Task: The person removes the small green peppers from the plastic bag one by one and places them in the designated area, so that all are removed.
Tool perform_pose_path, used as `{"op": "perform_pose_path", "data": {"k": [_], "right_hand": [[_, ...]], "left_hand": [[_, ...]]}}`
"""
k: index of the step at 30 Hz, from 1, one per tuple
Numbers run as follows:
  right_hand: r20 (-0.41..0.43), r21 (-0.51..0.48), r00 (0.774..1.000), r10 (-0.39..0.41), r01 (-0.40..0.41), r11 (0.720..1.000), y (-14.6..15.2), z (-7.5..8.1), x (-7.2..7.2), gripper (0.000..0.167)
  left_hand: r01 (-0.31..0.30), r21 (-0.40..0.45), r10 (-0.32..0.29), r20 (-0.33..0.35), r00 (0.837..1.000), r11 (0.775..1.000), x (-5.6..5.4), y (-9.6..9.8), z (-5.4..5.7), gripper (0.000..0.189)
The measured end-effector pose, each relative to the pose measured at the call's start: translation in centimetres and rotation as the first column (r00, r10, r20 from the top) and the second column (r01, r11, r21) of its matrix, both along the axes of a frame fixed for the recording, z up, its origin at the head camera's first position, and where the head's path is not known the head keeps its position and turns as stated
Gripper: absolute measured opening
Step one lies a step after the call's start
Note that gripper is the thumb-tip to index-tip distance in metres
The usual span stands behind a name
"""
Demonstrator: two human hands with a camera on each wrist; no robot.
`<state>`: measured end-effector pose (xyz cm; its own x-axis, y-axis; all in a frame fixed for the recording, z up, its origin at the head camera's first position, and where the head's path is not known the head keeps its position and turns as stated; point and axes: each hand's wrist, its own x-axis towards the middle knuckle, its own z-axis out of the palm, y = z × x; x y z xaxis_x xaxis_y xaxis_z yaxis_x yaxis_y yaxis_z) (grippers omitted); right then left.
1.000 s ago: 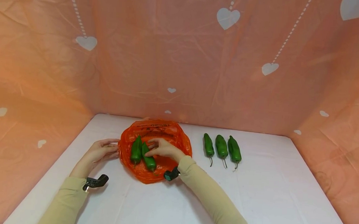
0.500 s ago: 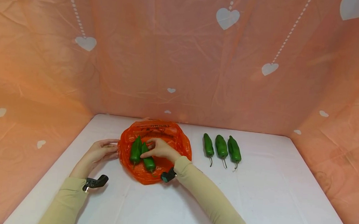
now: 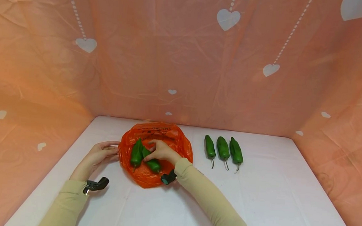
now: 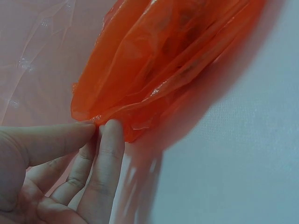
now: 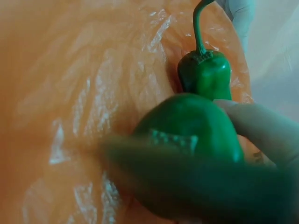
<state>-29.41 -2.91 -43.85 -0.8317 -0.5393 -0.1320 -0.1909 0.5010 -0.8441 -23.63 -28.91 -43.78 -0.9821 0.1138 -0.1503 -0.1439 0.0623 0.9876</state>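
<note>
An orange-red plastic bag [image 3: 179,144] lies spread open on the white table. At its left edge my left hand [image 3: 99,154] pinches the film between thumb and fingertips, as the left wrist view shows close up [image 4: 100,163]. Two green peppers are inside the bag. One pepper [image 3: 136,153] lies on the left, stem toward me. My right hand [image 3: 164,151] reaches over the bag and grips the other pepper [image 3: 154,165], which is tilted with its stem end to the lower right. In the right wrist view that pepper [image 5: 187,119] fills the foreground, with a finger against it.
Three more green peppers [image 3: 223,148] lie side by side on the white table [image 3: 273,187], right of the bag. A pink sheet [image 3: 196,65] with pale hearts hangs behind and at both sides.
The pepper in my right hand has turned, its stem end swinging to the right. My right hand has shifted slightly left. The left hand stays at the bag's edge.
</note>
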Motion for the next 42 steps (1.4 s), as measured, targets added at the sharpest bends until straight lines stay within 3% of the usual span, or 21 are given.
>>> {"op": "perform_pose_path", "data": {"k": [4,13,20,34,42], "right_hand": [[0.020,0.006,1.000,0.004,-0.004,1.000,0.1,0.1,0.1,0.073],[-0.004,0.019,1.000,0.019,-0.019,1.000,0.5,0.2,0.1,0.049],[0.047,-0.028,0.999,0.008,-0.007,1.000,1.0,0.7,0.2,0.041],[0.118,-0.148,0.992,-0.033,0.051,0.988,2.3,1.1,-0.2,0.034],[0.130,-0.225,0.986,-0.105,0.132,0.965,3.3,2.5,-0.5,0.043]], "left_hand": [[0.000,0.011,0.000,-0.001,1.000,1.000,0.0,0.0,0.0,0.052],[0.005,0.037,-0.004,-0.011,1.000,0.999,0.1,0.1,-0.1,0.050],[0.007,0.027,-0.007,-0.010,1.000,1.000,0.3,0.2,0.3,0.052],[-0.001,0.017,0.001,-0.001,1.000,1.000,0.2,0.3,0.2,0.050],[0.001,-0.002,-0.001,-0.012,1.000,1.000,0.2,0.3,0.1,0.050]]}}
